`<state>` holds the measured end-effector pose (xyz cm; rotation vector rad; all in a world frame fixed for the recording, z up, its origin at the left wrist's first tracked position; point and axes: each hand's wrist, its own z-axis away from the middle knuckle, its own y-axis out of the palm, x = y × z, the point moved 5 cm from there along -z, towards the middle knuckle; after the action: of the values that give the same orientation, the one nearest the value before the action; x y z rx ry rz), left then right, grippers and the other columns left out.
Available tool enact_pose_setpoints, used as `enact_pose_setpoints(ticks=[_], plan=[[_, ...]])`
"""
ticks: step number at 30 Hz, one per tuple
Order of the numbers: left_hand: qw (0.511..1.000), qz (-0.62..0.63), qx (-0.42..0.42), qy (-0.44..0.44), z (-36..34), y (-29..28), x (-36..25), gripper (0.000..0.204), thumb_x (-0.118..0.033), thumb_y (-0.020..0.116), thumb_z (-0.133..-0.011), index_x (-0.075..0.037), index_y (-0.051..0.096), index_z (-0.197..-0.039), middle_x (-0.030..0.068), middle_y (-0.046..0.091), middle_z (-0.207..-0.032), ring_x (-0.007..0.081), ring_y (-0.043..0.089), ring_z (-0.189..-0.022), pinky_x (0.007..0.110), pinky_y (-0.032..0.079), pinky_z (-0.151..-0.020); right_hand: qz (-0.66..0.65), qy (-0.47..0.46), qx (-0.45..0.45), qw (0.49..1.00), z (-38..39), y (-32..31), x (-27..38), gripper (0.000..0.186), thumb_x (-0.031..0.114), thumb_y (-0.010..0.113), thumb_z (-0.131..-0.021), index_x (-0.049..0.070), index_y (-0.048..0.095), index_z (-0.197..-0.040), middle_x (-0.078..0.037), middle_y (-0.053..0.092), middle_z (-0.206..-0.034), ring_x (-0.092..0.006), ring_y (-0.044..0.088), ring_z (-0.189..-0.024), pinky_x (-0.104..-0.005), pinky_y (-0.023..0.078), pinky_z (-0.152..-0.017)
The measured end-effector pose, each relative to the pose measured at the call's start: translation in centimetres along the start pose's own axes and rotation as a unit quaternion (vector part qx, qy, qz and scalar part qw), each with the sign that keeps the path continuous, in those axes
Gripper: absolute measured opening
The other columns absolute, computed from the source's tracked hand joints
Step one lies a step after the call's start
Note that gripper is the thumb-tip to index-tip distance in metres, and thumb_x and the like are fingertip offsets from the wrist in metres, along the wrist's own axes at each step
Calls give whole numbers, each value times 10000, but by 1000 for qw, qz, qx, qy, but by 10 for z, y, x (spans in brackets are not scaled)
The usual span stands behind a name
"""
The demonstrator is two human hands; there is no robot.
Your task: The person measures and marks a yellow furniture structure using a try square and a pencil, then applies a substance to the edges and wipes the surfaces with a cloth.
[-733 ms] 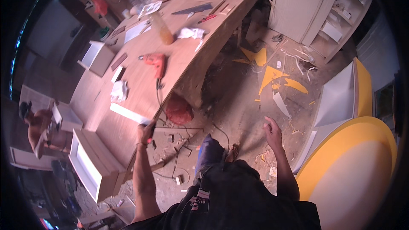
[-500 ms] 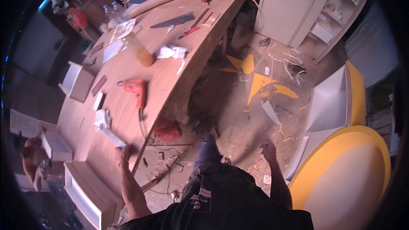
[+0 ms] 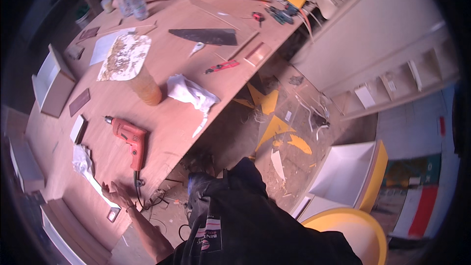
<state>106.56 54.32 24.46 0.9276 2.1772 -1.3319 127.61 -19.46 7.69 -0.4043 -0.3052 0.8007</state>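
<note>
My left hand (image 3: pixel 118 195) is at the near left edge of the table, fingers stretched and apart, with nothing seen in it. Beside it runs a narrow white strip (image 3: pixel 99 186), leading from a crumpled white cloth (image 3: pixel 82 158). Whether the hand touches the strip, I cannot tell. A small dark-and-white piece (image 3: pixel 113 214) lies at the strip's near end. Just beyond the hand a red power drill (image 3: pixel 128 140) lies on its side, its cord (image 3: pixel 137 184) dropping over the table edge. My right hand is out of view.
On the wooden table (image 3: pixel 167 142) stand a container of amber liquid (image 3: pixel 149 93) with a crusted white top, and plastic bottles (image 3: pixel 130 0). A white cloth (image 3: pixel 189 92) and red cutter (image 3: pixel 222 66) lie farther along. Yellow offcuts (image 3: pixel 274 130) litter the floor; a yellow-edged cabinet (image 3: pixel 343 172) stands right.
The view has swung, bringing the table closer and more central. My left hand's fingers have spread out beside the strip. My right hand has left the view.
</note>
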Motion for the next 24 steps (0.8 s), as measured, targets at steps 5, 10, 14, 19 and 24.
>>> enact_pose_setpoints(ticks=[5, 10, 14, 19, 24], plan=[[980, 172, -37, -96, 11, -11, -25, 223, -103, 686, -977, 17, 657, -1163, 32, 649, -923, 108, 575, -821, 254, 466, -720, 69, -436, -340, 830, -62, -162, 287, 399, 245, 714, -899, 67, 641, -1248, -191, 709, -1126, -399, 688, -992, -471, 543, -866], [957, 157, -164, -181, 102, -43, -51, 110, -64, 681, -970, 16, 680, -1046, 39, 658, -915, 120, 583, -813, 258, 481, -712, 100, -690, -284, 658, -2, -250, 567, 759, 118, 795, -835, 47, 448, -1506, -217, 462, -1526, -389, 448, -1402, -445, 334, -1196], [945, 25, -170, -278, 267, -50, -80, 113, -101, 685, -941, 8, 689, -971, 93, 677, -868, 177, 623, -799, 309, 503, -733, 302, -724, -188, 590, 59, -240, 686, 832, 120, 839, -771, 44, 444, -1500, -209, 400, -1569, -398, 417, -1427, -449, 340, -1197], [761, -101, -105, -633, 572, -38, -185, 278, -242, 710, -882, 33, 694, -925, 198, 702, -829, 286, 687, -785, 403, 533, -756, 501, -653, 3, 568, 32, -229, 732, 864, 157, 844, -746, 21, 439, -1496, -216, 404, -1564, -407, 429, -1416, -457, 328, -1201], [508, -141, -157, -835, 792, -37, -361, 276, -268, 719, -823, 7, 715, -806, 192, 703, -758, 296, 711, -741, 428, 547, -719, 549, -715, -8, 432, 3, -255, 744, 887, 342, 808, -833, 54, 390, -1561, -257, 447, -1531, -368, 433, -1433, -468, 294, -1219]])
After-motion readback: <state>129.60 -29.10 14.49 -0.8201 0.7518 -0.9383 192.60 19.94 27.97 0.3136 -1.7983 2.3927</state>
